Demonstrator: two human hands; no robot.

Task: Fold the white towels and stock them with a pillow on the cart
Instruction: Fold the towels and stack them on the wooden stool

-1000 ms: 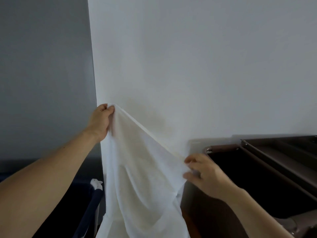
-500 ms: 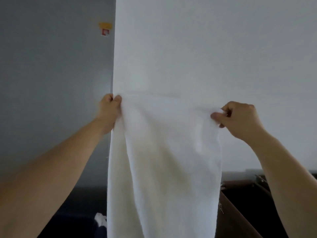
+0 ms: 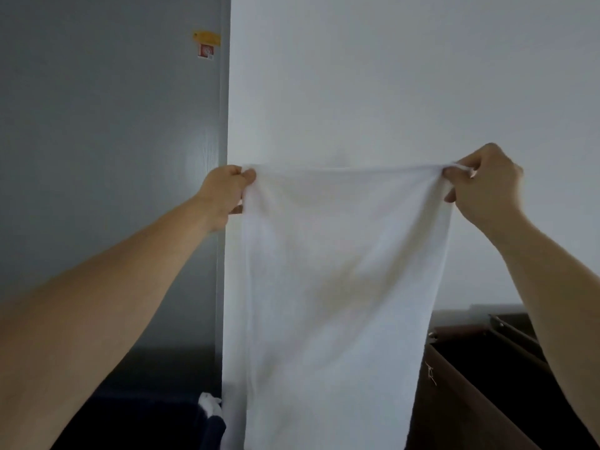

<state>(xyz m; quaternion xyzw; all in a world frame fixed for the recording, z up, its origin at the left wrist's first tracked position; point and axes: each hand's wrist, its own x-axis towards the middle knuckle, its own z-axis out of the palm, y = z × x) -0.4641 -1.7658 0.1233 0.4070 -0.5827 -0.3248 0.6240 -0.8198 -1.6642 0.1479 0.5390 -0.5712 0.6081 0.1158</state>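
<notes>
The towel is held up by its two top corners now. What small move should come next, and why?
Probably bring the two hands together, so the towel folds in half lengthwise. The left hand and the right hand each pinch a top corner, the top edge is stretched nearly straight and level, and the cloth hangs flat, so the corners can meet evenly.

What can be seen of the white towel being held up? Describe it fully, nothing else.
The white towel is plain, soft-looking cloth, unfolded and hanging vertically in front of a pale wall. Its top edge is stretched nearly straight and level between two hands: the left hand pinches the upper left corner, the right hand pinches the upper right. Soft wrinkles fan down from both corners. The cloth narrows slightly downward and its lower end runs out of the picture, so its full length cannot be told.
</notes>
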